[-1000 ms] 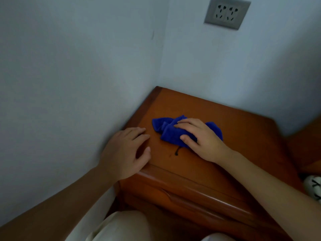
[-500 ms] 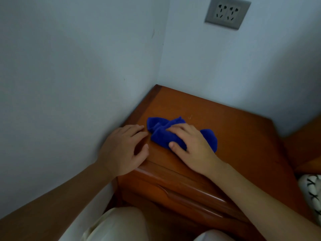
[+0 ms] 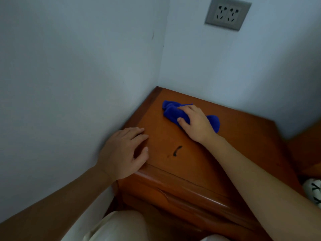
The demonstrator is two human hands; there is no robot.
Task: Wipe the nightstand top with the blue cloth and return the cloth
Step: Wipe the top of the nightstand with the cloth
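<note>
The blue cloth (image 3: 171,113) lies bunched on the orange-brown wooden nightstand top (image 3: 243,136), toward the back left corner. My right hand (image 3: 196,124) covers its middle, fingers over the top and thumb against its near side, holding it down on the wood. One end of the cloth sticks out to the left of my fingers, the other behind my wrist. My left hand (image 3: 123,152) rests flat on the front left corner of the top, fingers relaxed, holding nothing. A short dark mark (image 3: 177,151) shows on the wood between my hands.
White walls meet in a corner right behind and left of the nightstand. A grey double socket (image 3: 227,13) sits on the back wall. The drawer front (image 3: 182,195) faces me above my knees. A white patterned object (image 3: 314,190) lies at the right edge.
My right hand has slid the cloth away from me toward the back of the top, uncovering the dark mark. My left hand has stayed on the front left corner.
</note>
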